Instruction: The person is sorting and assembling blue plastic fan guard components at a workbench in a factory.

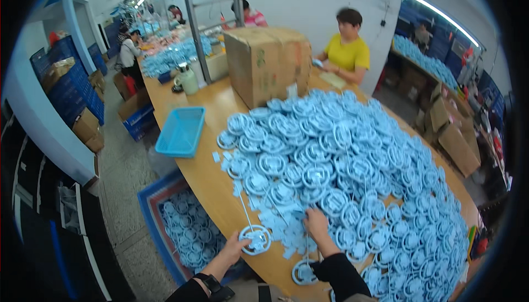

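My left hand grips the rim of a light blue plastic ring-shaped part at the table's near edge. Its centre has a shaped plate, and a thin stick runs up from it. My right hand reaches down to the loose flat blue pieces, its fingers closed together. Whatever lies between those fingertips is too small to make out. Below the right wrist lies another blue ring part, partly covered by my dark sleeve. A large heap of similar ring parts spreads to the right and beyond both hands.
A blue plastic basket and a big cardboard box stand on the wooden table. At left below it, a crate holds more ring parts. A co-worker in yellow handles something across the table. Other people work farther back.
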`<control>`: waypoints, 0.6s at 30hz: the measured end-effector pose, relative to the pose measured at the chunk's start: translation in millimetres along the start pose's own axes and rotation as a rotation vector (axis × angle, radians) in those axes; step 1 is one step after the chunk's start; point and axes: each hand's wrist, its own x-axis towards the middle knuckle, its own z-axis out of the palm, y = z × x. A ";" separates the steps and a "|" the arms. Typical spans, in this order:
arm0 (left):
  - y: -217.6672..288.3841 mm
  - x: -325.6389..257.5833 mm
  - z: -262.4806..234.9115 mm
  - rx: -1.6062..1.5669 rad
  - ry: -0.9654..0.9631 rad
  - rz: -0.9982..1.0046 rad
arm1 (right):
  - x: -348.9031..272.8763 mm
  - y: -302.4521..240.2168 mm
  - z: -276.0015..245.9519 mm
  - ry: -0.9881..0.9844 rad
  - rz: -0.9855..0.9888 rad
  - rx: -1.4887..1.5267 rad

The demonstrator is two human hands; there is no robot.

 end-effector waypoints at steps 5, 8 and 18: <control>29.0 33.5 28.1 0.049 -0.125 0.046 | -22.9 1.2 -33.8 0.132 0.191 0.462; 43.6 65.0 62.4 0.149 -0.234 0.192 | -12.5 -41.5 -58.8 -0.097 0.202 0.943; 52.1 74.6 139.7 0.185 -0.510 0.140 | -29.8 -58.4 -69.1 0.193 0.278 0.947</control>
